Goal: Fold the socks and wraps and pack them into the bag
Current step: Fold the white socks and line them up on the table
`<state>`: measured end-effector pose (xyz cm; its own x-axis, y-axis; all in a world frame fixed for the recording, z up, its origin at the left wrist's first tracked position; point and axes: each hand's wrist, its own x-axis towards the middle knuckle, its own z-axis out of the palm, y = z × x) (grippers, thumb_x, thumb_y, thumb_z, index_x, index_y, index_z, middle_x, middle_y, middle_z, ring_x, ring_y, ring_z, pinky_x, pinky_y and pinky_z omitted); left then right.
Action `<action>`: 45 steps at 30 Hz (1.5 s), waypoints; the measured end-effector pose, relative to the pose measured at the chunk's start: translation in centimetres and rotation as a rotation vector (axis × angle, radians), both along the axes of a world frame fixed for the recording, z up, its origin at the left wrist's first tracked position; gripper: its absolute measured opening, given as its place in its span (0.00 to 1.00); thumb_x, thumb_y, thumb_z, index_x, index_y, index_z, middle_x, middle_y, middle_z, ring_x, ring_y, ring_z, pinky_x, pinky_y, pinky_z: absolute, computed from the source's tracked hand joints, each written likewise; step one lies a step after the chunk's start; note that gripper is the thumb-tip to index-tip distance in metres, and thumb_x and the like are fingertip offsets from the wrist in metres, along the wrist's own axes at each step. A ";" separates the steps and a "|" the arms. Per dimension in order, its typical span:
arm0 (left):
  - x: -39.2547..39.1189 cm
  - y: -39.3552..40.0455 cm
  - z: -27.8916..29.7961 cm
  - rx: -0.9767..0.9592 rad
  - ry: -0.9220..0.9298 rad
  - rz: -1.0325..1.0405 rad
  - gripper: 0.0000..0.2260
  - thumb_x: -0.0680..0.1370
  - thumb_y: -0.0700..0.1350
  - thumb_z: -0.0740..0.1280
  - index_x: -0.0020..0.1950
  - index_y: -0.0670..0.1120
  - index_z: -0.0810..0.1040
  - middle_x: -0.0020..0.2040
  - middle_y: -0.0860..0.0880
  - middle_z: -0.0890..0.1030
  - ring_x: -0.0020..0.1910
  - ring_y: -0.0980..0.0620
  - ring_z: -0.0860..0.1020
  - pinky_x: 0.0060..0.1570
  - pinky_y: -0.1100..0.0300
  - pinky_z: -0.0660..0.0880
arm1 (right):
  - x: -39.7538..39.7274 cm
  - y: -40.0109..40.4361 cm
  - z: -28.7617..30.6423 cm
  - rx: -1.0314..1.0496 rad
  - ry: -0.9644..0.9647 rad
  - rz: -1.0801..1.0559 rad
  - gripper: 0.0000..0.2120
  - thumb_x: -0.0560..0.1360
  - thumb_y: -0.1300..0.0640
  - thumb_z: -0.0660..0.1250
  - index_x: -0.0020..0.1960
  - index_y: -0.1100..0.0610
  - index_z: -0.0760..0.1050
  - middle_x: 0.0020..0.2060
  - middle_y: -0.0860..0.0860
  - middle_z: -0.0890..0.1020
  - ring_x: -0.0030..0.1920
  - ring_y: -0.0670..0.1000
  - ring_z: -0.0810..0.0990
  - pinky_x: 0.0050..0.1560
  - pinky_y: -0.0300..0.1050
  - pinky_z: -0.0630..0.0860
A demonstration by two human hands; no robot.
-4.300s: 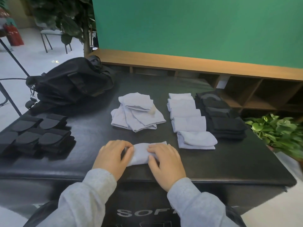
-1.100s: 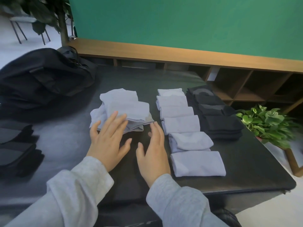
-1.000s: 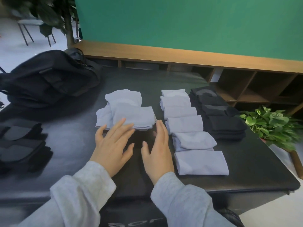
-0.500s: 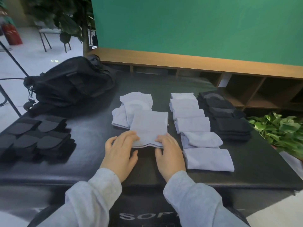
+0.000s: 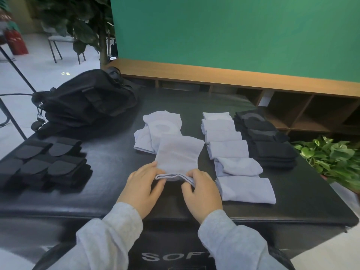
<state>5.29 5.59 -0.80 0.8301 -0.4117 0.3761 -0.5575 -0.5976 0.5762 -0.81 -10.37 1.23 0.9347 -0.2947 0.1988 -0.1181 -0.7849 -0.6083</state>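
Note:
A pale lilac sock (image 5: 178, 154) lies flat in the middle of the black table (image 5: 303, 199), its open cuff toward me. My left hand (image 5: 141, 187) pinches the cuff's left corner and my right hand (image 5: 202, 190) pinches its right corner. Behind it sits a small pile of unfolded lilac socks (image 5: 155, 129). To the right runs a column of folded lilac socks (image 5: 231, 154), then a stack of folded black socks (image 5: 268, 141). Black wraps (image 5: 44, 164) lie in rows at the left. The black bag (image 5: 85, 102) rests at the back left.
A potted green plant (image 5: 329, 156) stands just off the table's right edge. A wooden shelf unit (image 5: 292, 106) and a green wall run behind the table. A tripod leg, a chair and a large plant stand on the floor at the far left.
The folded sock from earlier now lies at the near end of the lilac column. My hands then reached to the pile and drew one sock toward me; they now pinch its cuff.

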 end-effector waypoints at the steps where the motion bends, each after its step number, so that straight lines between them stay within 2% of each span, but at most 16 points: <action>1: -0.1 -0.1 0.1 -0.007 0.030 0.024 0.03 0.78 0.49 0.62 0.50 0.53 0.75 0.55 0.56 0.76 0.62 0.57 0.70 0.61 0.58 0.66 | -0.1 0.0 0.0 0.006 -0.002 0.001 0.04 0.75 0.56 0.61 0.48 0.52 0.73 0.42 0.44 0.72 0.48 0.47 0.73 0.52 0.43 0.72; 5: -0.5 -0.1 0.7 -0.015 0.134 0.068 0.03 0.79 0.50 0.60 0.48 0.53 0.70 0.47 0.54 0.74 0.46 0.56 0.73 0.47 0.61 0.69 | -0.2 -0.1 -0.1 0.052 -0.002 -0.002 0.03 0.75 0.55 0.60 0.45 0.49 0.72 0.41 0.47 0.74 0.45 0.49 0.73 0.49 0.45 0.73; 10: -0.6 0.0 0.9 -0.059 0.176 0.094 0.05 0.79 0.52 0.59 0.48 0.51 0.69 0.43 0.54 0.74 0.42 0.57 0.73 0.42 0.61 0.70 | -0.1 -0.2 -0.3 0.112 0.011 -0.020 0.06 0.77 0.51 0.58 0.43 0.51 0.70 0.41 0.49 0.76 0.41 0.49 0.74 0.45 0.44 0.73; 13: -0.6 -0.1 1.0 -0.076 0.190 0.121 0.04 0.79 0.51 0.59 0.49 0.52 0.66 0.40 0.54 0.72 0.38 0.57 0.72 0.37 0.65 0.66 | 0.1 -0.3 -0.3 0.110 0.013 -0.045 0.08 0.79 0.47 0.57 0.45 0.51 0.67 0.42 0.47 0.76 0.42 0.47 0.74 0.45 0.42 0.71; 16: -0.5 -0.1 1.1 -0.071 0.210 0.148 0.06 0.79 0.51 0.59 0.52 0.53 0.62 0.39 0.55 0.70 0.37 0.57 0.71 0.37 0.63 0.65 | 0.3 -0.2 -0.3 0.110 0.000 -0.084 0.04 0.79 0.47 0.58 0.50 0.45 0.62 0.46 0.46 0.74 0.45 0.46 0.73 0.49 0.40 0.72; 21: -0.2 -0.4 1.0 -0.058 0.222 0.194 0.07 0.79 0.51 0.58 0.52 0.53 0.60 0.40 0.54 0.71 0.41 0.52 0.73 0.43 0.58 0.68 | 0.4 -0.1 -0.2 -0.010 -0.027 -0.075 0.10 0.80 0.49 0.57 0.59 0.50 0.67 0.50 0.44 0.72 0.53 0.46 0.74 0.51 0.37 0.69; 24: -0.1 -0.5 1.2 -0.016 0.212 0.223 0.07 0.79 0.52 0.58 0.51 0.52 0.61 0.39 0.53 0.72 0.41 0.51 0.74 0.43 0.56 0.71 | 0.5 -0.1 -0.2 -0.065 -0.018 -0.073 0.11 0.81 0.49 0.55 0.60 0.50 0.68 0.57 0.45 0.72 0.53 0.46 0.74 0.53 0.39 0.71; 30: -0.2 -0.8 1.4 0.041 0.173 0.272 0.07 0.79 0.53 0.58 0.50 0.52 0.62 0.45 0.52 0.74 0.42 0.50 0.74 0.42 0.58 0.71 | 0.5 0.0 0.0 -0.161 0.020 -0.074 0.11 0.82 0.49 0.52 0.61 0.51 0.66 0.57 0.45 0.70 0.52 0.48 0.75 0.52 0.40 0.71; 33: 0.2 -1.1 1.3 0.068 0.155 0.278 0.06 0.80 0.50 0.58 0.50 0.49 0.65 0.49 0.52 0.72 0.42 0.48 0.74 0.43 0.55 0.71 | 0.3 0.0 -0.2 -0.178 -0.004 -0.083 0.09 0.82 0.52 0.53 0.60 0.52 0.66 0.56 0.45 0.69 0.51 0.48 0.75 0.51 0.39 0.71; 35: 0.4 -1.0 0.9 0.089 0.125 0.276 0.02 0.80 0.46 0.58 0.49 0.49 0.65 0.50 0.52 0.70 0.42 0.49 0.73 0.43 0.55 0.71 | 0.1 0.3 -0.4 -0.213 -0.057 -0.090 0.08 0.78 0.61 0.62 0.56 0.54 0.70 0.53 0.48 0.71 0.49 0.49 0.76 0.47 0.39 0.74; 36: 0.5 -0.8 0.6 0.097 0.111 0.268 0.02 0.80 0.42 0.58 0.49 0.50 0.66 0.51 0.52 0.70 0.43 0.50 0.72 0.43 0.57 0.71 | 0.0 0.5 -0.6 -0.213 -0.110 -0.084 0.12 0.71 0.67 0.68 0.51 0.55 0.72 0.49 0.49 0.74 0.45 0.50 0.77 0.42 0.39 0.75; 38: 0.8 -0.6 -0.3 0.114 0.059 0.224 0.12 0.75 0.32 0.61 0.50 0.49 0.73 0.53 0.53 0.70 0.47 0.54 0.68 0.44 0.61 0.67 | 0.1 0.5 -0.9 -0.263 -0.191 -0.057 0.20 0.56 0.71 0.75 0.39 0.54 0.73 0.39 0.48 0.75 0.37 0.49 0.76 0.33 0.37 0.74; 39: 1.0 -0.4 -0.6 0.128 0.033 0.198 0.16 0.72 0.28 0.61 0.49 0.48 0.76 0.53 0.53 0.70 0.48 0.54 0.66 0.44 0.63 0.66 | 0.1 0.5 -0.9 -0.296 -0.192 -0.041 0.19 0.54 0.70 0.76 0.36 0.53 0.73 0.37 0.47 0.75 0.36 0.49 0.74 0.32 0.38 0.74; 41: 1.1 -0.3 -0.8 0.131 -0.005 0.172 0.19 0.67 0.25 0.63 0.46 0.48 0.79 0.50 0.52 0.73 0.50 0.51 0.68 0.45 0.61 0.67 | 0.0 0.6 -0.6 -0.282 -0.138 0.005 0.11 0.64 0.64 0.73 0.38 0.52 0.74 0.40 0.46 0.75 0.42 0.49 0.74 0.40 0.39 0.76; 43: 0.8 -0.5 -0.7 0.128 -0.040 0.172 0.13 0.70 0.31 0.66 0.44 0.49 0.80 0.48 0.53 0.75 0.51 0.49 0.70 0.49 0.58 0.66 | 0.0 0.1 -1.1 -0.266 -0.095 0.018 0.03 0.74 0.59 0.63 0.46 0.53 0.74 0.47 0.46 0.73 0.51 0.47 0.70 0.52 0.38 0.71; 45: 0.4 -0.6 -0.4 0.158 -0.084 0.189 0.05 0.74 0.48 0.63 0.43 0.53 0.78 0.47 0.57 0.73 0.53 0.52 0.68 0.52 0.58 0.59 | 0.0 0.0 -1.3 -0.238 -0.106 0.045 0.06 0.75 0.56 0.58 0.48 0.53 0.73 0.48 0.46 0.72 0.51 0.47 0.69 0.52 0.37 0.68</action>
<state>5.67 4.95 -1.16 0.8664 -0.3111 0.3906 -0.4693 -0.7746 0.4241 -0.81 -10.36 -0.08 0.9162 -0.1864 0.3548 -0.0252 -0.9103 -0.4133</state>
